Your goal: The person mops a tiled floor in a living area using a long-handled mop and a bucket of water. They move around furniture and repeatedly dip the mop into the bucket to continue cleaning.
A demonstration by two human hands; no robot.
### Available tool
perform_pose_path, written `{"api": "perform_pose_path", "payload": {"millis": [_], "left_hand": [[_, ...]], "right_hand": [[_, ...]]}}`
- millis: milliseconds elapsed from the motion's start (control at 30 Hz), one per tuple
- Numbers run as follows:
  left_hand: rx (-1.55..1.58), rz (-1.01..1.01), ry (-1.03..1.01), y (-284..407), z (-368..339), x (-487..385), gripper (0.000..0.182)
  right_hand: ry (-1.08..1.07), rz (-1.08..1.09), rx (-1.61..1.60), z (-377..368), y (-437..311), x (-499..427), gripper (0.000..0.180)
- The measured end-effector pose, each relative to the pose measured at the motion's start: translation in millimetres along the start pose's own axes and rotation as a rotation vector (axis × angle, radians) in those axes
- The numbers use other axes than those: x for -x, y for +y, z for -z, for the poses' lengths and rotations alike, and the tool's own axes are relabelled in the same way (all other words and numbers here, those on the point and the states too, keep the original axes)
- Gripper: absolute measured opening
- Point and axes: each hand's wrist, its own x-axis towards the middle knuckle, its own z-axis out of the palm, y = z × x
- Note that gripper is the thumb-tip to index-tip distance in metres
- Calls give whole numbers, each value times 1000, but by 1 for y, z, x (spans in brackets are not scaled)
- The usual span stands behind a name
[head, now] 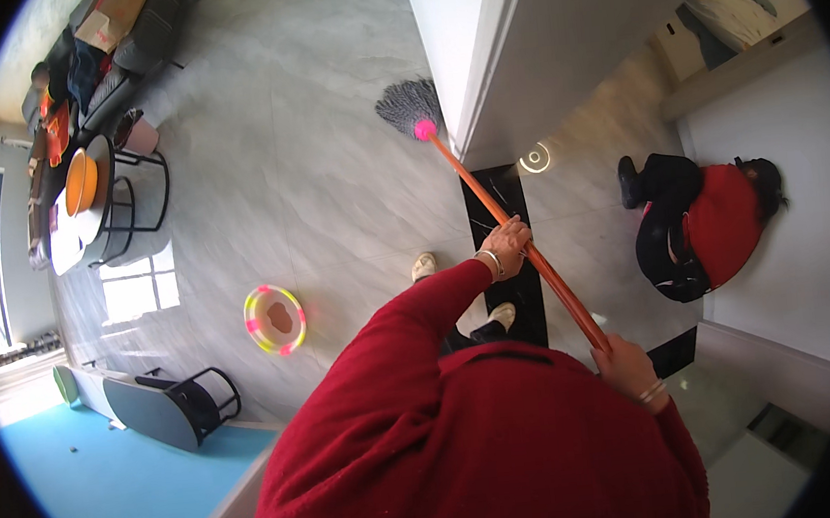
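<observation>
My left hand (506, 248) is wrapped around the middle of an orange mop handle (477, 188). Lower down, my right hand (626, 365) grips the handle close to its near end. From there the mop slants away from me, up and to the left in the view. Its grey string head (405, 106), joined by a pink collar (424, 130), rests on the grey tiled floor beside the base of a white wall end. A black stone threshold strip (497, 181) runs beneath the handle by my feet. Both my wrists carry bangles.
A bucket (274, 320) with a yellow and pink rim stands on the tiles to the left. Right of the threshold, a crouching person (708, 226) in red is near a wall. Tables (95, 202), a sofa (151, 38), a bin (137, 133) and a chair (198, 404) line the left.
</observation>
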Motion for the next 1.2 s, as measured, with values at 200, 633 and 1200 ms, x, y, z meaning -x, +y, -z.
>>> {"api": "perform_pose_path", "payload": {"millis": [200, 633, 1200], "left_hand": [[15, 68, -215, 44, -44, 15, 25], [240, 74, -353, 126, -55, 71, 20], [419, 331, 69, 73, -9, 112, 14]], "right_hand": [[-244, -162, -187, 45, 61, 87, 26], [-339, 22, 244, 149, 21, 138, 16], [360, 1361, -765, 99, -42, 38, 12]]}}
